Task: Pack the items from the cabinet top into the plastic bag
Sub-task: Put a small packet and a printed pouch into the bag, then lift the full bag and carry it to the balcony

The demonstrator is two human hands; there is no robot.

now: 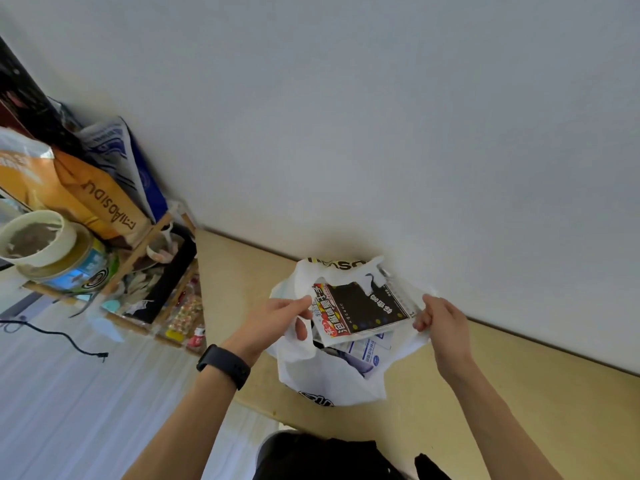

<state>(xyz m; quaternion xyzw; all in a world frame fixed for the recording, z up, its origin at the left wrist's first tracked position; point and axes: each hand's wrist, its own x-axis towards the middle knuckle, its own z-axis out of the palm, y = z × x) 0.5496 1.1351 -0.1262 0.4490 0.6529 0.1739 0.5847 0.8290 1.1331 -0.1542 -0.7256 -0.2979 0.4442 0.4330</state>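
A white plastic bag (322, 375) stands on the beige cabinet top (502, 393) against the wall. My left hand (277, 323) grips the bag's left handle and my right hand (440, 320) pinches its right handle, holding the mouth wide. A black packet with a red and white label (360, 311) lies across the opening. Below it, white and blue packets (367, 355) show inside the bag.
A wooden rack (149, 271) to the left holds an orange bag (93, 199), a paper bowl (34, 237), a tin and small snacks. A black cable (62, 337) lies on the white surface below it. A dark object (329, 459) sits at the bottom edge.
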